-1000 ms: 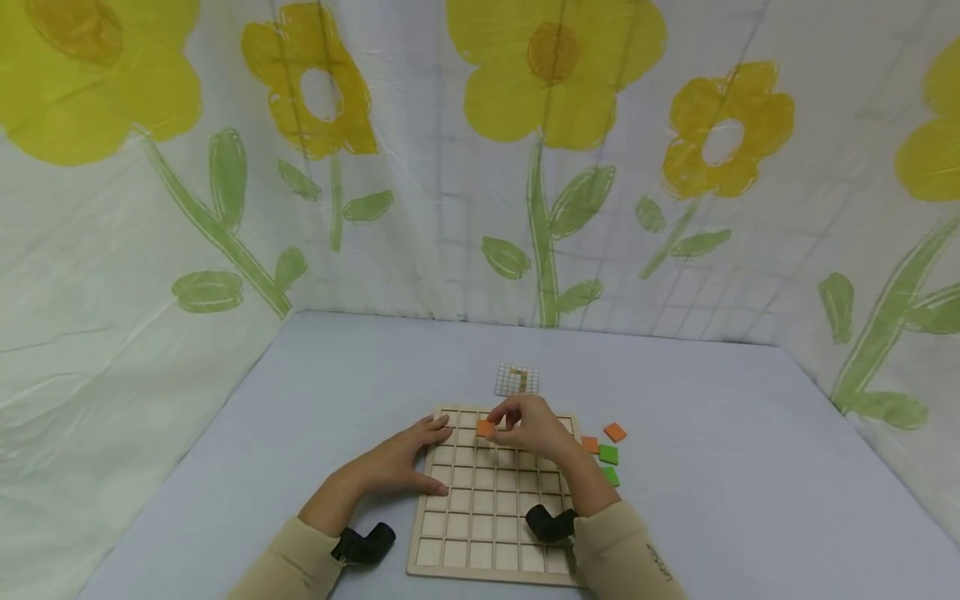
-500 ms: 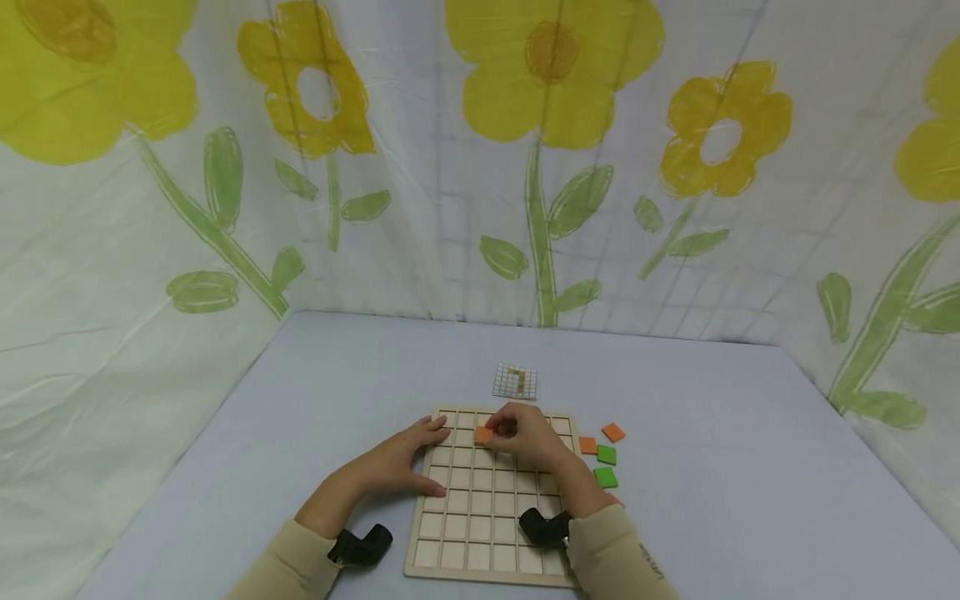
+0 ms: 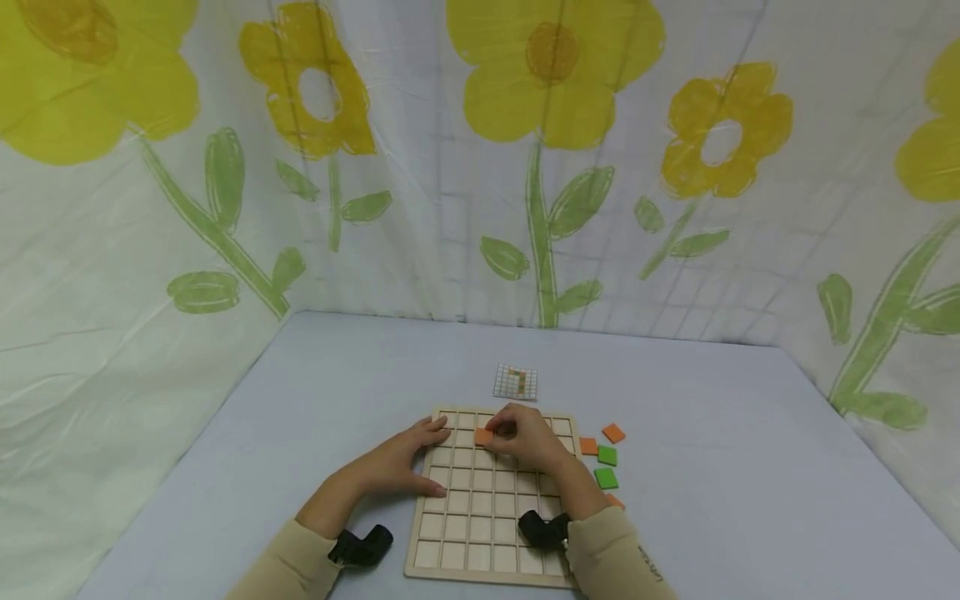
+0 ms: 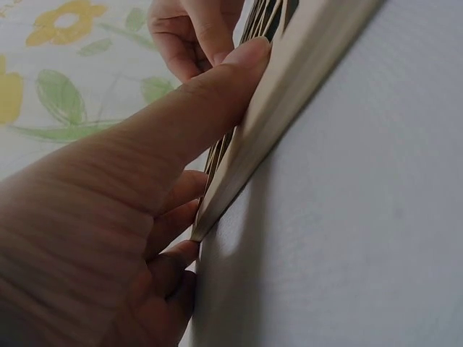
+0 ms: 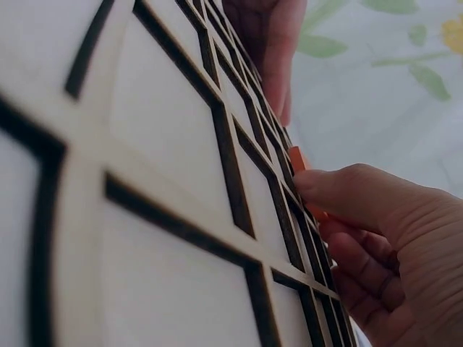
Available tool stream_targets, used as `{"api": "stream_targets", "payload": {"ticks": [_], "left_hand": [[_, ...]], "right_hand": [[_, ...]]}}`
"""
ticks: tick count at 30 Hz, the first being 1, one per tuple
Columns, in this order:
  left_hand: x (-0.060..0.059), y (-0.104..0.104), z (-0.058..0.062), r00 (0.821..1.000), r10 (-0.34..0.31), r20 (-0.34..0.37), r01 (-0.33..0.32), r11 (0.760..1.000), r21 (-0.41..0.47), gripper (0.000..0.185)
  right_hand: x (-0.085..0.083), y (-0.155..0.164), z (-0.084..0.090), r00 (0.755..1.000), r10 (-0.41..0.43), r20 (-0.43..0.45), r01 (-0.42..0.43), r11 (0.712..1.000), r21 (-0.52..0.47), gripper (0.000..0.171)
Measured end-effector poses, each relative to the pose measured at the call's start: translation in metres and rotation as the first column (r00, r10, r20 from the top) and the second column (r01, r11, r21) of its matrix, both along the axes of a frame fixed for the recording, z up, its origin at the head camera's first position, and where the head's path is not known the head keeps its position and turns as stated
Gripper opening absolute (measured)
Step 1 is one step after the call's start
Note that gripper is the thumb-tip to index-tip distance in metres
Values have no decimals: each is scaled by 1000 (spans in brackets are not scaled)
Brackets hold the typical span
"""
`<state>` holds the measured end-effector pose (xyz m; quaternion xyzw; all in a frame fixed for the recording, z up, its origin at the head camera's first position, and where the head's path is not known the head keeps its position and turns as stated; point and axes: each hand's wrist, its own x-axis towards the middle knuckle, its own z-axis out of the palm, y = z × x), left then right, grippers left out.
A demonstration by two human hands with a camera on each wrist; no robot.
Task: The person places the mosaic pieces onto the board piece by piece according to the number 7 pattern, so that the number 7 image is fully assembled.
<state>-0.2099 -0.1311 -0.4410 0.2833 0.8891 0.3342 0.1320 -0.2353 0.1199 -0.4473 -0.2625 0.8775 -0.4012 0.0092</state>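
Orange tile (image 3: 484,436) in right grip (image 3: 525,435)

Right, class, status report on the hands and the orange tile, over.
Left hand steadies grid board at its edge. Right hand pinches orange tile over a far-row cell. Nothing blocks it.

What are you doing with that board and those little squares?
A person is putting an orange tile into a cell near the far edge of the wooden grid board. The right hand pinches the tile, while the left hand rests on the board's left edge. More orange and green tiles lie on the table to the board's right, and a small pattern card lies beyond it.
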Motion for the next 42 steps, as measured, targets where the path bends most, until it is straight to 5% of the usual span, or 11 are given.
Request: {"api": "stream_targets", "payload": {"ticks": [18, 23, 28, 42], "left_hand": [[1, -1, 1, 1000, 12, 3, -11, 1000, -11, 86], [2, -1, 2, 1000, 16, 7, -16, 1000, -17, 86], [3, 0, 2, 1000, 8, 12, -7, 1000, -10, 87], [3, 1, 1, 1000, 16, -7, -16, 1000, -19, 87]], "right_hand": [[0, 1, 0, 1000, 11, -10, -11, 1000, -4, 19], [0, 2, 2, 999, 24, 47, -24, 1000, -3, 25], [1, 8, 16, 989, 38, 146, -33, 999, -32, 35], [23, 53, 61, 983, 89, 158, -90, 996, 1, 43]]}}
